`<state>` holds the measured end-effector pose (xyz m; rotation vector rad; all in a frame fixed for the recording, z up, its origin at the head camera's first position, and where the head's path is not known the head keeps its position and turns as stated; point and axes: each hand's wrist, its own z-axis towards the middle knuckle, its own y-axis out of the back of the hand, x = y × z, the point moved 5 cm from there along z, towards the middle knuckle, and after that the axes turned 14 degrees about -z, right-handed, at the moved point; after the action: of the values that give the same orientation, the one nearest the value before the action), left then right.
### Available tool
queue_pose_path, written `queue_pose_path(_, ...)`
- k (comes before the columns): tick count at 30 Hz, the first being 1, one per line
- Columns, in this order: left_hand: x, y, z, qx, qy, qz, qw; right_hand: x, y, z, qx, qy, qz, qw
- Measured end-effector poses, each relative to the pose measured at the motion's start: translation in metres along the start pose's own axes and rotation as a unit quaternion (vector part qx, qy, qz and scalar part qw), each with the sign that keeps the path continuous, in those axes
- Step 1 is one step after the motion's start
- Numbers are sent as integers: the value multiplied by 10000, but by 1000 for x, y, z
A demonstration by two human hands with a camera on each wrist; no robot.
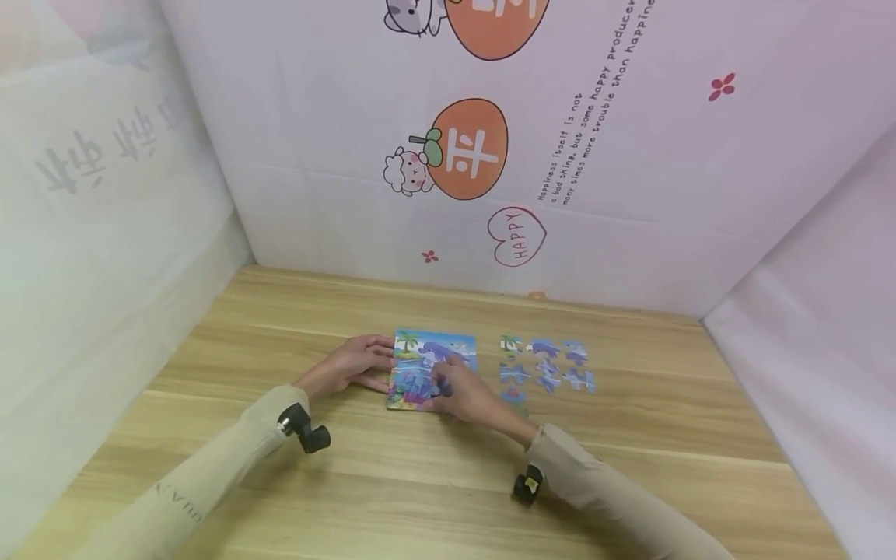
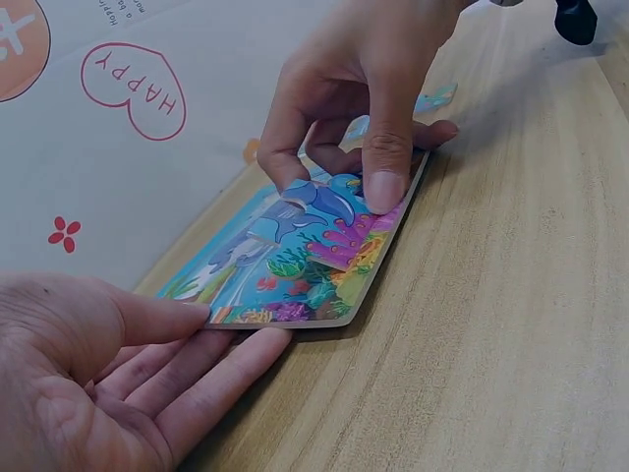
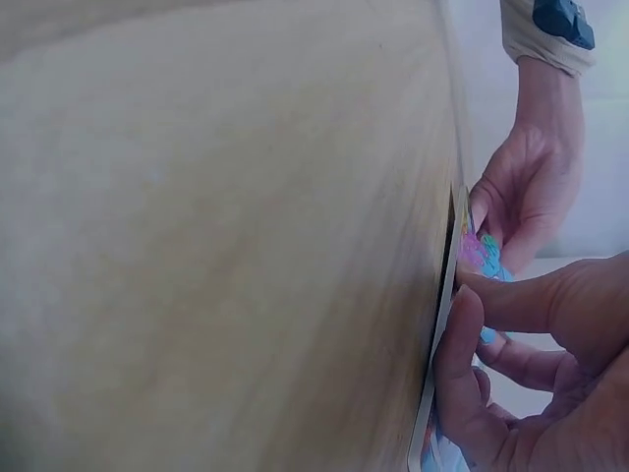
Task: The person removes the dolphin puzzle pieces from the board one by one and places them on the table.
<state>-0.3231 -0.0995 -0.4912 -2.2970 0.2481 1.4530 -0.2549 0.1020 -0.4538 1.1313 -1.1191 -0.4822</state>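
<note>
A jigsaw puzzle board with a picture of dolphins, a palm tree and coral lies on the wooden table. My left hand holds its left edge, thumb on top and fingers at the side and under the rim in the left wrist view. Over the lower right part of the board, my right hand pinches a blue puzzle piece between thumb and forefinger. That piece touches the picture; whether it sits flush cannot be seen. In the right wrist view the fingers hide most of the board.
Several loose puzzle pieces lie in rough rows right of the board, some partly behind the right forearm. The wooden table ends at a printed cloth wall at the back, with cloth on both sides.
</note>
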Motion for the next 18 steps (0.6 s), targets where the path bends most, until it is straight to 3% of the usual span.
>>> queue_pose_path(9, 3, -1, -3, -55, -4, -142, 9999, -2, 5, 0, 1, 451, 423, 9981)
queue_pose_path(18, 2, -2, -6, -33, -96, -123, 9999, -9, 9, -6, 104, 269, 1131, 9932)
